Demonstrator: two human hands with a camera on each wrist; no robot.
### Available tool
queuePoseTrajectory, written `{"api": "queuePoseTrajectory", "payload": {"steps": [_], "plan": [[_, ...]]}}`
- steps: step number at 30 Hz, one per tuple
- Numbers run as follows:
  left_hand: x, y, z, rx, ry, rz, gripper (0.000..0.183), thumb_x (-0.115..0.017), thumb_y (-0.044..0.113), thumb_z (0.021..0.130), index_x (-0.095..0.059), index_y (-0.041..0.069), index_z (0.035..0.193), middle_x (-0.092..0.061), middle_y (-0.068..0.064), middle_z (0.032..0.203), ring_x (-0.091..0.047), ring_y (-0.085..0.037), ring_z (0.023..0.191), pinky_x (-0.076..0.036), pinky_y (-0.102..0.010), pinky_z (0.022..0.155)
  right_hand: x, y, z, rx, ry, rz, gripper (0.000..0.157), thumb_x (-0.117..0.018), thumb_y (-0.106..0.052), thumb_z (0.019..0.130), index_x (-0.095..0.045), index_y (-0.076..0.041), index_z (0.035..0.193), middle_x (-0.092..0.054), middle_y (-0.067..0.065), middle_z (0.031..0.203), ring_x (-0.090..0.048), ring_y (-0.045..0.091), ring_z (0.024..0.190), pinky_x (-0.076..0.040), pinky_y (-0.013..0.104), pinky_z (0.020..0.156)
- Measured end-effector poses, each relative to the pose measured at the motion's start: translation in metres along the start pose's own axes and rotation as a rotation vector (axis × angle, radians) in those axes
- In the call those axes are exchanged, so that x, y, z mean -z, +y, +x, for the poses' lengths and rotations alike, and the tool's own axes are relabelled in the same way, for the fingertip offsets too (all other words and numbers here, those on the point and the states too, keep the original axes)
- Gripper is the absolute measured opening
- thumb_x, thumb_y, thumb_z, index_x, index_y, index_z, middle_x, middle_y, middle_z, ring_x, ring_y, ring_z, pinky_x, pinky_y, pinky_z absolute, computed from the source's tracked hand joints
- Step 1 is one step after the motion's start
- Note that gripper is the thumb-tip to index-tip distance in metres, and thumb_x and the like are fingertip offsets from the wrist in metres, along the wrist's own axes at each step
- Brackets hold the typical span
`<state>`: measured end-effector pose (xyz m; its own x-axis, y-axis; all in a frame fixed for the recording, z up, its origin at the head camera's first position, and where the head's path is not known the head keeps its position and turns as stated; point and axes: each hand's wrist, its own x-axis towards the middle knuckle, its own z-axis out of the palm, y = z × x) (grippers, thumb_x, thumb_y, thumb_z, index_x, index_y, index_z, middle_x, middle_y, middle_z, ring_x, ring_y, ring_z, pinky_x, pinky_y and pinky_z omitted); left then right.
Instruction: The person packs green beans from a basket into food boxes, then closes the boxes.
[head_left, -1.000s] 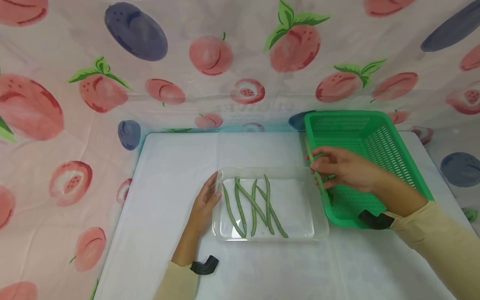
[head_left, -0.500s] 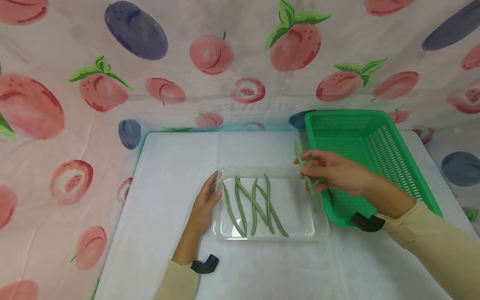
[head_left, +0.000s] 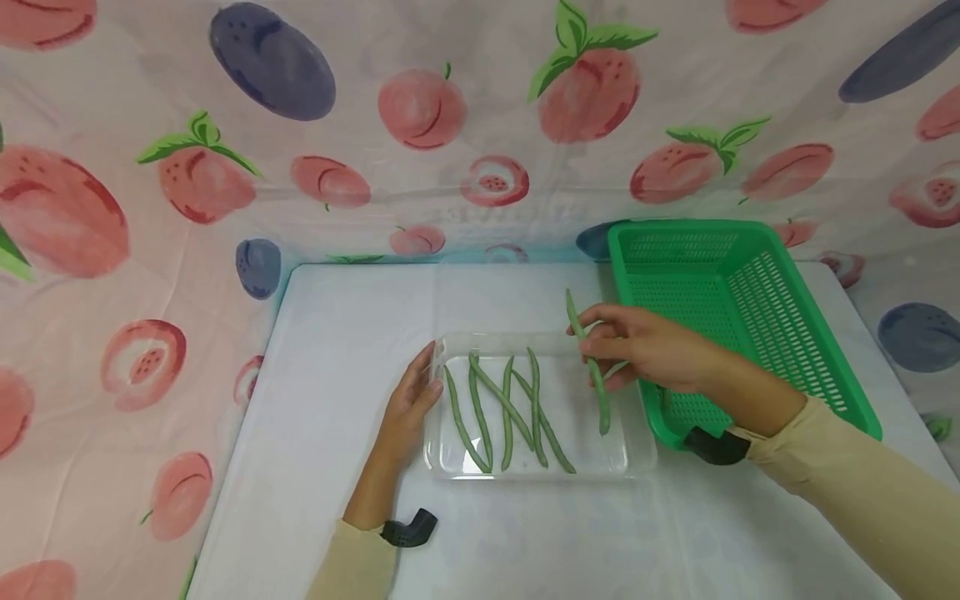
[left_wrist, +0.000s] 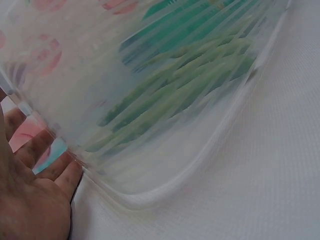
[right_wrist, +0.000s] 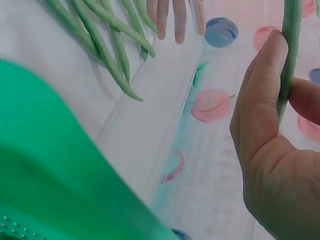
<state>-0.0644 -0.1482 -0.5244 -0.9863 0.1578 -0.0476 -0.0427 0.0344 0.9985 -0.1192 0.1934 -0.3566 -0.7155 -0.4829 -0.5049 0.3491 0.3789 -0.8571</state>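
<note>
A long green bean [head_left: 597, 379] is pinched between the thumb and fingers of my right hand [head_left: 648, 346], above the right part of a clear plastic tray [head_left: 641, 450]. In the right wrist view this bean [right_wrist: 292, 40] stands nearly upright along the fingers. Several other green beans [head_left: 480, 417] lie in the tray's left and middle parts, some crossing. My left hand [head_left: 407, 408] rests against the tray's left wall; in the left wrist view its straight fingers [left_wrist: 37, 147] touch the plastic from outside.
A green perforated basket [head_left: 813, 329] stands right of the tray, partly under my right forearm; a small greenish piece shows inside near its left wall. White cloth [head_left: 352, 317] covers the table. A fruit-print sheet [head_left: 570, 183] hangs behind and to the left.
My right hand has moved left with the bean, from over the basket's left rim to above the tray's right part. The left hand, tray and beans in it have stayed put.
</note>
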Motion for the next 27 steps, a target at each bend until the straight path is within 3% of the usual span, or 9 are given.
{"api": "queuePoseTrajectory", "payload": {"steps": [14, 27], "plan": [[-0.001, 0.002, 0.000, 0.013, 0.014, 0.023, 0.054, -0.054, 0.028, 0.105, -0.037, 0.040, 0.156, -0.040, 0.005, 0.162, -0.039, -0.025, 0.151, -0.038, -0.053, 0.118, -0.021, -0.009, 0.004, 0.017, -0.025, -0.022, 0.047, -0.065, -0.024, 0.101, -0.045, -0.001, 0.136, -0.058, 0.010, 0.099, -0.062, 0.024, 0.080, -0.064, 0.040, 0.073], [0.000, 0.002, 0.000, 0.015, 0.014, 0.024, 0.055, -0.054, 0.028, 0.105, -0.037, 0.040, 0.156, -0.040, 0.004, 0.163, -0.039, -0.026, 0.151, -0.039, -0.054, 0.117, -0.029, -0.007, 0.008, 0.008, -0.040, -0.012, 0.039, -0.066, -0.022, 0.100, -0.051, -0.007, 0.133, -0.058, 0.008, 0.097, -0.062, 0.025, 0.087, -0.064, 0.040, 0.073]]}}
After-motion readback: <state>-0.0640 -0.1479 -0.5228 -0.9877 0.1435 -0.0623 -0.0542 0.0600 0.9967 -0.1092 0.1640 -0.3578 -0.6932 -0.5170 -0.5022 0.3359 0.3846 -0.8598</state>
